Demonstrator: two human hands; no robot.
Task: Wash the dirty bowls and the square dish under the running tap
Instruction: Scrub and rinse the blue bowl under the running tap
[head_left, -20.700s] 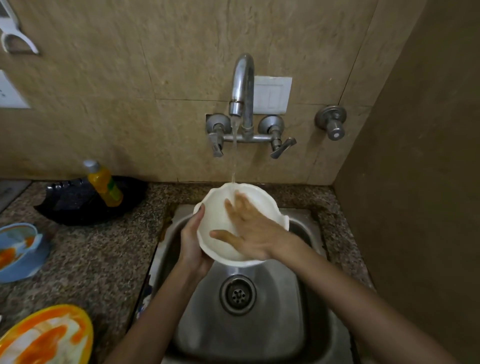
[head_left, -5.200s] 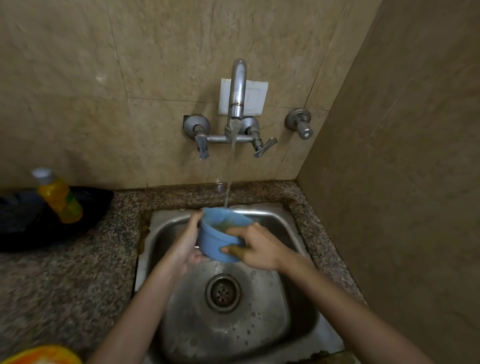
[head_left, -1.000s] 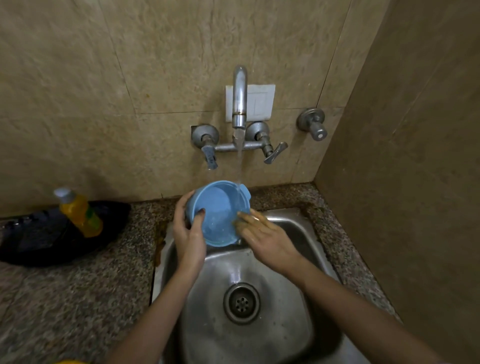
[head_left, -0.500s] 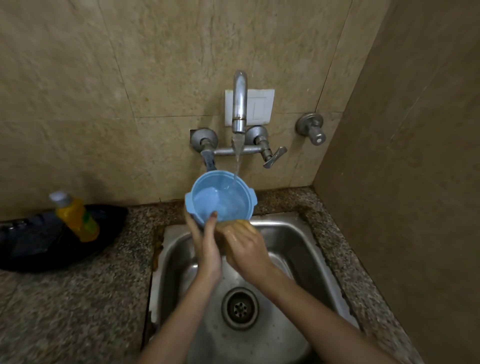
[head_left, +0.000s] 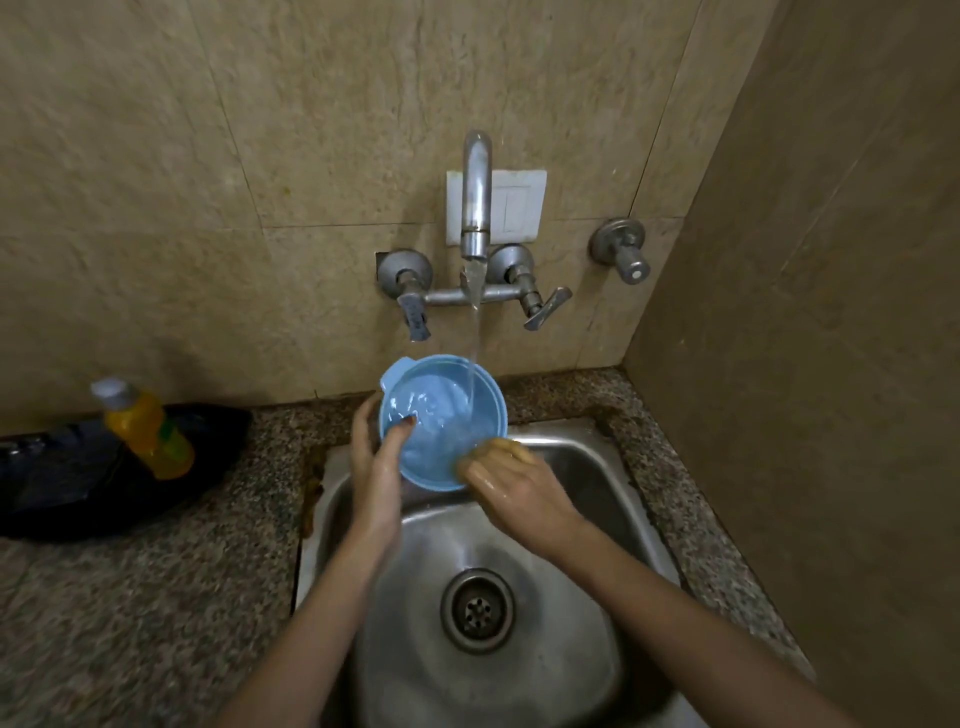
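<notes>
Blue bowl (head_left: 418, 464), water (head_left: 459, 419) inside, under tap (head_left: 476, 197)

Beige stone-look tile wall (head_left: 260, 156) on the far side, darker brown wall (head_left: 831, 312) on the right, meeting in a corner. White switch plate (head_left: 519, 208) on far wall. Speckled granite desk (head_left: 130, 623); black bag (head_left: 62, 483) far left. Dim warm light.
</notes>
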